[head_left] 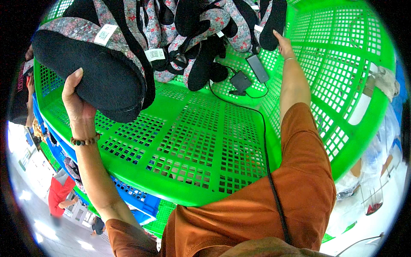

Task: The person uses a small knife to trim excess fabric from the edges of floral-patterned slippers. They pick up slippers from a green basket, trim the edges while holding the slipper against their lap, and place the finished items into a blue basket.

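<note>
In the head view, the left hand [79, 100] grasps black-soled, grey floral fabric slippers [87, 64] by their near end, thumb against the sole, above a green perforated plastic basket [192, 147]; the right hand [286, 47] touches another black-soled floral slipper [276, 17], grip unclear.

Left of me: pale floor [64, 244] with bright glare patches [45, 230] | below, near my left side: blue crate [147, 204], green crate [165, 218] | right of me: crumpled clear plastic [379, 143] above a whitish surface I can't make out
</note>
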Motion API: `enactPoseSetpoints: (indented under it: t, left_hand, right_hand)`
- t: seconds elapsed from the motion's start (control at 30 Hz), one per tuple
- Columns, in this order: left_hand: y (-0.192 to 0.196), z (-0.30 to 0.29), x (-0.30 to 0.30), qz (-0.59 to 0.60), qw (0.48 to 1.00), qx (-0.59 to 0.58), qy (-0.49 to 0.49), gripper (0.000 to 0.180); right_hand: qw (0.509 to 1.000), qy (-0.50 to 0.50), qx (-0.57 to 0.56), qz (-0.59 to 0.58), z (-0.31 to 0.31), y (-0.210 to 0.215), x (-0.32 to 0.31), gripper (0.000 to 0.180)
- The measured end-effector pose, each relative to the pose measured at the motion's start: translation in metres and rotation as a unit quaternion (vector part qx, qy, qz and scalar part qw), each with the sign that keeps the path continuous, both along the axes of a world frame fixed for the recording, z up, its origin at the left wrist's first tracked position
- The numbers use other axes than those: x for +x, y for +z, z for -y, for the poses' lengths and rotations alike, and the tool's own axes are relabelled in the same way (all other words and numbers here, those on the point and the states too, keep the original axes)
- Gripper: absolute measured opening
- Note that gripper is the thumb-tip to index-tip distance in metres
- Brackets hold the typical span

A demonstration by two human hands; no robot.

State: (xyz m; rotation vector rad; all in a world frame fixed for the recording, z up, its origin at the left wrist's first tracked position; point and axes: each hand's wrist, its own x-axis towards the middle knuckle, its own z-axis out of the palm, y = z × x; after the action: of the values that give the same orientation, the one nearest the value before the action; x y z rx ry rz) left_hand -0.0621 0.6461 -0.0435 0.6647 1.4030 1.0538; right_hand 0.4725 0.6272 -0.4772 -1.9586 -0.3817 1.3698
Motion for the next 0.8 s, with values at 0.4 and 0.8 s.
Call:
enactPoseSetpoints:
  t: [0.4,0.8]
  left_hand:
    - [0.006,-0.001,0.003,0.006,1.0,0.007,-0.011,0.032]
    - [0.008,-0.001,0.011,-0.008,1.0,0.01,-0.008,0.033]
  right_hand:
    - [0.991,0.083,-0.065,-0.085,-0.015,0.043,-0.023,0.075]
    - [0.939,-0.157,-0.025,-0.306,0.032,0.038,-0.07,0.031]
